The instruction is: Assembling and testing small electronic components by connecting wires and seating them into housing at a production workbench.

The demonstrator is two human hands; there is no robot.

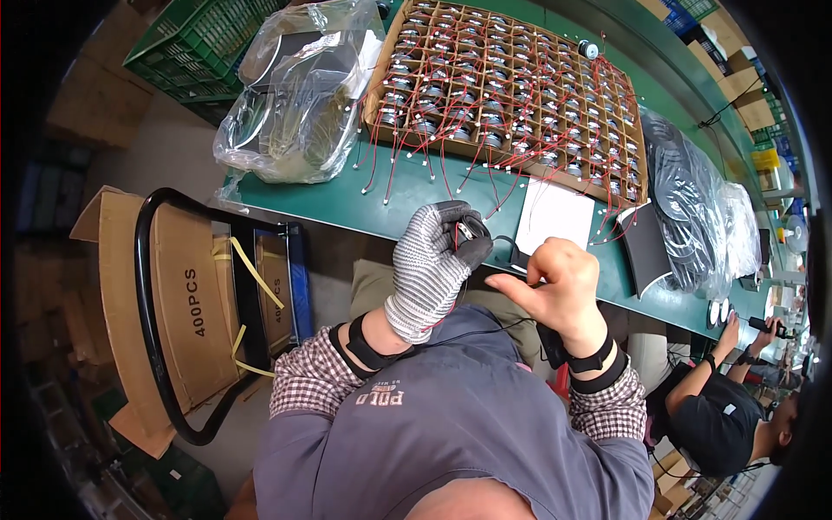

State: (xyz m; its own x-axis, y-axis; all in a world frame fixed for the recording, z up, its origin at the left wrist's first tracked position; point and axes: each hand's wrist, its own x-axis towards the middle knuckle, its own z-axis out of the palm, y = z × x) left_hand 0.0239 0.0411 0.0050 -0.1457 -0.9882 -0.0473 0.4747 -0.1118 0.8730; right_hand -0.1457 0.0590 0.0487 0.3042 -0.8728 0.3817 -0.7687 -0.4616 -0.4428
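My left hand (438, 260), in a grey-and-white striped glove with dark fingertips, is closed around a small round black speaker (471, 229). A thin red wire trails from it along the glove. Just to the right is my right hand (559, 282), bare, its fingers curled in and its thumb stretched toward the left hand. Whatever those curled fingers may hold is hidden. Beyond both hands, a cardboard tray (374, 111) with dividers carries many similar speakers, their red wires hanging over the front edge. A white sheet (550, 217) lies between the tray and my right hand.
The green table (295, 198) bears bagged dark parts (299, 95) at left and wrapped black panels (685, 208) at right. A black-framed cart (152, 321) with cardboard boxes stands at left, near a green crate (199, 52). Another person (719, 416) works at far right.
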